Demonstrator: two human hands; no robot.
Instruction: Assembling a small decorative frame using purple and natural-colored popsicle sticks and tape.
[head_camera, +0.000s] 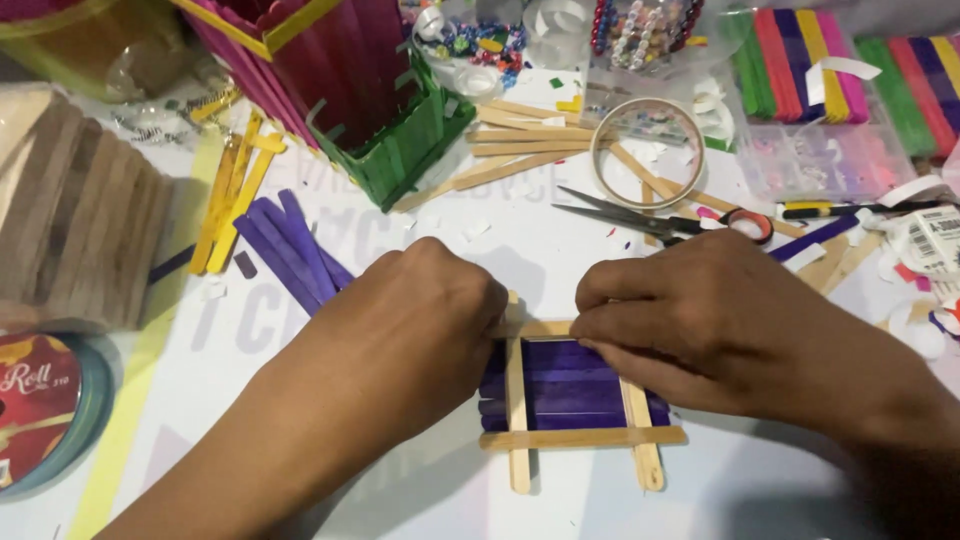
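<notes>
The left hand (420, 330) is lying knuckles-up over the left end of a small panel of purple craft sticks (565, 390), fingers curled together and pressing down on it; the right hand (700, 320) is coming in from the right, its fingertips (600, 325) pinched together on the plain wooden stick (530, 328) that is running across the panel's far edge; whether anything else is sitting between those fingers I cannot tell. The panel is lying near the middle of the table's near edge, framed by two upright plain sticks and another crosswise stick (585, 437) along its near side. To my eye the step in hand is seating that far cross stick onto the frame; the next move seems to call for steady downward pressure while the left hand is stopping the purple slats from sliding, and for keeping the stick square to the uprights. Both forearms are reaching in low from the near edge, wrists flat, the hands almost meeting over the work.

Further out, loose purple sticks (290, 250) and yellow ones (232, 200) are lying toward the left; a green and red stick box (390, 130) is standing at the far side; scissors (660, 218) and a tape ring (648, 152) are resting beyond the right hand; a stack of plain sticks (70, 210) is sitting at the left edge; coloured stick bundles (800, 65) are filling the far right corner.
</notes>
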